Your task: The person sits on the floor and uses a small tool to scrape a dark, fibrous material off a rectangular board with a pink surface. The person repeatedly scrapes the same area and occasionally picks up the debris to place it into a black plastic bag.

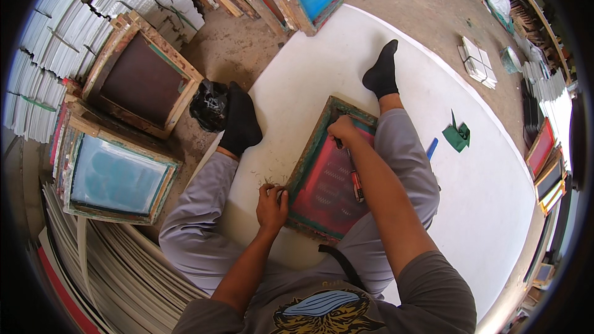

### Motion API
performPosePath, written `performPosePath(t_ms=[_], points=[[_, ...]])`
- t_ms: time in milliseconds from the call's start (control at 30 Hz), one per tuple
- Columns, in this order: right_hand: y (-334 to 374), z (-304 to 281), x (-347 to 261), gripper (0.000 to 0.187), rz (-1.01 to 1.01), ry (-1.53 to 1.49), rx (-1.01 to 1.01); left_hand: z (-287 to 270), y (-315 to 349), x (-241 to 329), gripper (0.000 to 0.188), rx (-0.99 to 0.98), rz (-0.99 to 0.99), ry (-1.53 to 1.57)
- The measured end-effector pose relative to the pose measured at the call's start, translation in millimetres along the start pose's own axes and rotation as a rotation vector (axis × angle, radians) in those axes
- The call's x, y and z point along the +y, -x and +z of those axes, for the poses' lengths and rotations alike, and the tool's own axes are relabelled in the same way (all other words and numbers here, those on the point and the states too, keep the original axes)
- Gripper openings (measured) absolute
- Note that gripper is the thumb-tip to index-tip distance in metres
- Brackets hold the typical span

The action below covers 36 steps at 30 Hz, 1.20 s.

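Observation:
A wooden screen-printing frame (317, 142) with pink-red mesh and green-stained edges lies between my legs, on a white sheet (476, 210). My right hand (344, 130) is closed over its far part; a small dark end pokes out below the fingers, and the rest of that object is hidden. Beside the frame's left edge, my left hand (272, 206) rests with bent, slightly parted fingers touching the sheet and the thumb near the wood. Thin thread-like scraps (267, 179) lie at its fingertips. A red and black utility knife (357, 187) lies on the mesh, beside my right forearm.
Framed screens, one brown (145, 83) and one pale blue (117, 176), lean at the left near a black plastic bag (209, 106). A green scrap (456, 136) and a blue strip (432, 148) lie right of my leg. Bundled white stacks (62, 31) stand far left.

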State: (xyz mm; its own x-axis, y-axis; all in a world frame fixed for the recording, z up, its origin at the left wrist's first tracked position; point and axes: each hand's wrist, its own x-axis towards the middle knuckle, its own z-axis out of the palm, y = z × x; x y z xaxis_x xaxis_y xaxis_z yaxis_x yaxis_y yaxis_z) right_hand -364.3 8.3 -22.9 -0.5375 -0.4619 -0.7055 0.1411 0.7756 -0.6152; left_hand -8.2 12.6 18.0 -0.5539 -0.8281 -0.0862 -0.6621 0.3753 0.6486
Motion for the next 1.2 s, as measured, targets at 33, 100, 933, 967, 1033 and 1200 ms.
performPosePath(t_ms=[33,100,933,967,1033,1200], points=[[9,4,-6,0.016,-0.045,0.057,0.033,-1,1,-2,0.026,0.003,-0.009,-0.003],[18,7,-3,0.021,-0.16,0.18,0.198,0,0,-1,0.026,0.011,0.009,-0.006],[182,134,2,0.039,-0.463,0.846,-0.477,-31,-33,-49,0.023,-0.203,-0.686,1.036],[182,136,4,0.041,-0.495,0.867,-0.452,-31,-33,-49,0.022,-0.204,-0.694,1.054],[177,143,18,0.043,-0.589,0.896,-0.38,-27,-34,-51,0.021,-0.146,-0.684,1.043],[164,133,10,0.048,-0.414,0.707,-0.617,-10,-34,-72,0.028,0.037,-0.454,0.689]])
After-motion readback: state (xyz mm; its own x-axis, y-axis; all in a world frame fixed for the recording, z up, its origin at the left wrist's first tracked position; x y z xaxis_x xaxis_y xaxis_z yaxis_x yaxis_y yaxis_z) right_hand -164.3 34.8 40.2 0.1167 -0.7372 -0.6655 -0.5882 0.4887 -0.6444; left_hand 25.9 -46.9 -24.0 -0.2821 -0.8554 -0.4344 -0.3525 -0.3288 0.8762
